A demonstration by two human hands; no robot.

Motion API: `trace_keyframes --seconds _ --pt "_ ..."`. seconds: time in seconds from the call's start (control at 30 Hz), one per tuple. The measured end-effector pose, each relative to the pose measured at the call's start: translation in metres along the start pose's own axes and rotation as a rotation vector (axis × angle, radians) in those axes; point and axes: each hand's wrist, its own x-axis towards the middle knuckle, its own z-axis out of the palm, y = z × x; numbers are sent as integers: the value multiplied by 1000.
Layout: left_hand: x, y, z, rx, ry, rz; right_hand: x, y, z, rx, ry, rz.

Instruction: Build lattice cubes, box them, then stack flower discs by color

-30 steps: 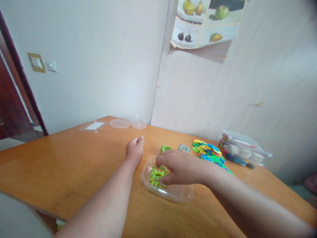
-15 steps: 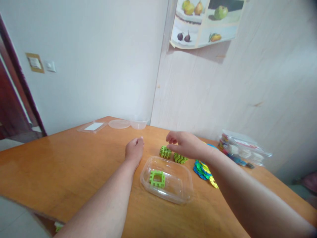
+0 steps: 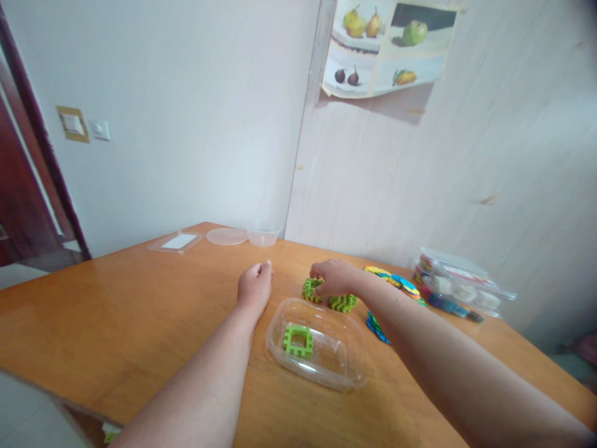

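Note:
My left hand [image 3: 254, 289] rests on the table as a loose fist, left of the clear plastic tray; nothing shows in it. My right hand [image 3: 336, 278] is lowered over a stack of green square-frame blocks [image 3: 310, 291]. Its thumb and fingers are apart, on either side of the top block; whether they touch it I cannot tell. Just right of that stack, partly under my right hand, lies a second green stack [image 3: 343, 303]. Inside the clear tray [image 3: 342, 381] a single green square block [image 3: 298, 341] with notched edges and an open middle lies flat, at the left.
Blue, green and yellow notched discs [image 3: 400, 282] lie beyond my right forearm. Clear packed boxes [image 3: 461, 283] stand at the right against the wall. A clear lid [image 3: 156, 244], a round lid [image 3: 227, 236] and a round tub [image 3: 263, 236] lie at the back left.
My right hand has come down from above the green stacks to the left stack, its thumb and fingers now around the top. My left hand stays in place; the view has shifted slightly.

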Motion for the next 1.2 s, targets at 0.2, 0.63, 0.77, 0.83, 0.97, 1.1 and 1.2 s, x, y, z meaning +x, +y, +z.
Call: trace_keyframes --seconds 0.2,0.63,0.77,0.83,0.97,1.1,1.2 --pt "-3 4 -1 -15 6 7 -14 5 -13 161 193 12" --pt "-8 11 0 -52 12 -22 -88 -68 -28 109 77 -297" --pt "-6 10 0 -49 10 -43 -81 -70 -16 75 50 -327" --pt "-6 11 -1 -54 8 -48 -81 -70 -13 98 37 -332" --pt "-9 15 -3 -40 10 -31 -85 -58 -19 204 109 -287" --pt "-11 18 -5 -4 3 -19 -72 -27 -26 256 275 -123" --pt "-9 15 -4 0 3 -14 -50 0 -23 268 342 9"
